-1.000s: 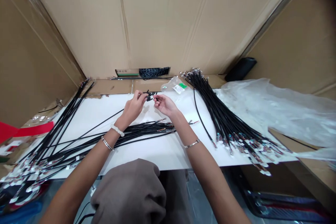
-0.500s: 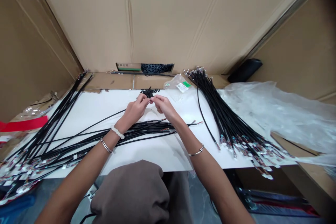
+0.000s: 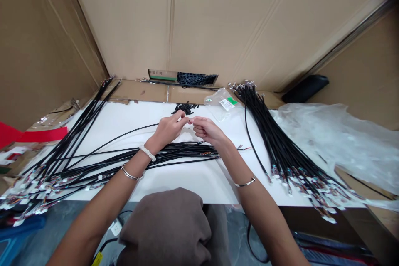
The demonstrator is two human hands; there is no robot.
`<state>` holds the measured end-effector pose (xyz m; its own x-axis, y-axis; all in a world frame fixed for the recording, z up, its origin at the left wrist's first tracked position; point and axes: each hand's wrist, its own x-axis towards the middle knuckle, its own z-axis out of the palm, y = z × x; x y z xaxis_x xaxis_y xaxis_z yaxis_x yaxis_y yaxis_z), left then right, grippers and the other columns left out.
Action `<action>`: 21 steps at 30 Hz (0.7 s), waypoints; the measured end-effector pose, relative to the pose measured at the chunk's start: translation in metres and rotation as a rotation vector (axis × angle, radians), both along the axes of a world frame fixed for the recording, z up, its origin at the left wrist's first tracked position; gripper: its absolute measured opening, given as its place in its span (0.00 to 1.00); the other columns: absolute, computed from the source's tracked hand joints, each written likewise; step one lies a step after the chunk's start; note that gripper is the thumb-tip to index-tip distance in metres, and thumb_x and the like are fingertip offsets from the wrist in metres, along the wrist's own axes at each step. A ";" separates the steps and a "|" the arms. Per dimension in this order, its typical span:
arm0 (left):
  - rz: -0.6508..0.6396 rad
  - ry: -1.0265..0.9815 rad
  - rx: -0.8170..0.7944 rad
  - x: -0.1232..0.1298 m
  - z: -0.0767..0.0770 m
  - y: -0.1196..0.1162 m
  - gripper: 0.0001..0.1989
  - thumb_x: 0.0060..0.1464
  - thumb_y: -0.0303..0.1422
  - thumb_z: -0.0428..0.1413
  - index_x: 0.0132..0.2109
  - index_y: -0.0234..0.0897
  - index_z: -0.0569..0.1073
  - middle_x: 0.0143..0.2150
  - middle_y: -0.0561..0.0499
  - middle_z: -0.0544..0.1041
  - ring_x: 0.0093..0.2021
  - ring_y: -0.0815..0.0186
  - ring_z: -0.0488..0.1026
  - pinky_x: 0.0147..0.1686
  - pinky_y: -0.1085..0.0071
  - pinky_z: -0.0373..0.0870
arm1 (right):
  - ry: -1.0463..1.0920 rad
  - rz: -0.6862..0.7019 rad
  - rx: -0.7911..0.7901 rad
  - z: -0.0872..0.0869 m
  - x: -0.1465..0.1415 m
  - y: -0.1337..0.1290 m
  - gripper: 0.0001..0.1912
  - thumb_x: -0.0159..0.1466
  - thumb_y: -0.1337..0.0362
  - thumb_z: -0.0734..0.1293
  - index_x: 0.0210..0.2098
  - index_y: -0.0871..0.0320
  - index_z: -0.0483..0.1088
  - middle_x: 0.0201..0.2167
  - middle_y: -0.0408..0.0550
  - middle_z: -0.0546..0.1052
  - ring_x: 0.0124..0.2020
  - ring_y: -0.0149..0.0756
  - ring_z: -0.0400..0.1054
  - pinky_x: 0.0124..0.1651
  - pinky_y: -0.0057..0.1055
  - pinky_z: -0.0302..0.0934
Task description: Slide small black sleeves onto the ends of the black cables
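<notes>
My left hand (image 3: 170, 129) and my right hand (image 3: 207, 129) meet at the fingertips over the white table (image 3: 183, 178). Both are pinched closed; whatever sits between the fingertips is too small to make out. Just beyond them lies a pile of short black pieces (image 3: 184, 109). Black cables (image 3: 177, 149) with bare coloured wire ends lie across the table beneath my wrists. A single black cable (image 3: 124, 132) runs from the left up to near my left hand.
Cable bundles lie at the left (image 3: 84, 120) and right (image 3: 268, 133), their wire ends toward me. A clear bag with a label (image 3: 222, 106) is behind my right hand. Plastic sheeting (image 3: 343, 137) and a black roll (image 3: 307, 88) lie right. Cardboard walls (image 3: 218, 16) surround the table.
The whole view has shifted, so the scene sits further right. My hands remain together at the fingertips, now slightly more stretched apart at the knuckles.
</notes>
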<state>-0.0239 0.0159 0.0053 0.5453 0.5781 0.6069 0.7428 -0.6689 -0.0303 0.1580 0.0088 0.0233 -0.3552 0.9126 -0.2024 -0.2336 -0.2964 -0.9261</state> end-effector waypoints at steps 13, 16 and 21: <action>-0.078 -0.424 -0.082 0.007 -0.003 -0.008 0.12 0.64 0.36 0.50 0.42 0.38 0.77 0.41 0.48 0.75 0.37 0.68 0.73 0.34 0.73 0.65 | -0.109 -0.091 0.161 0.001 -0.003 -0.004 0.17 0.51 0.56 0.75 0.27 0.59 0.67 0.14 0.30 0.52 0.15 0.19 0.39 0.19 0.23 0.32; -0.089 -0.454 -0.109 0.007 -0.003 -0.007 0.12 0.64 0.37 0.51 0.40 0.38 0.77 0.39 0.48 0.76 0.40 0.67 0.74 0.37 0.73 0.66 | -0.034 -0.046 0.097 0.000 -0.001 -0.004 0.16 0.51 0.57 0.76 0.27 0.59 0.67 0.14 0.29 0.49 0.15 0.19 0.37 0.18 0.23 0.31; -0.097 -0.466 -0.124 0.007 -0.003 -0.006 0.12 0.63 0.37 0.52 0.38 0.38 0.78 0.38 0.48 0.77 0.40 0.66 0.74 0.38 0.72 0.67 | 0.118 -0.021 -0.112 0.001 0.002 0.001 0.10 0.58 0.60 0.70 0.29 0.61 0.71 0.15 0.34 0.57 0.15 0.20 0.45 0.15 0.20 0.38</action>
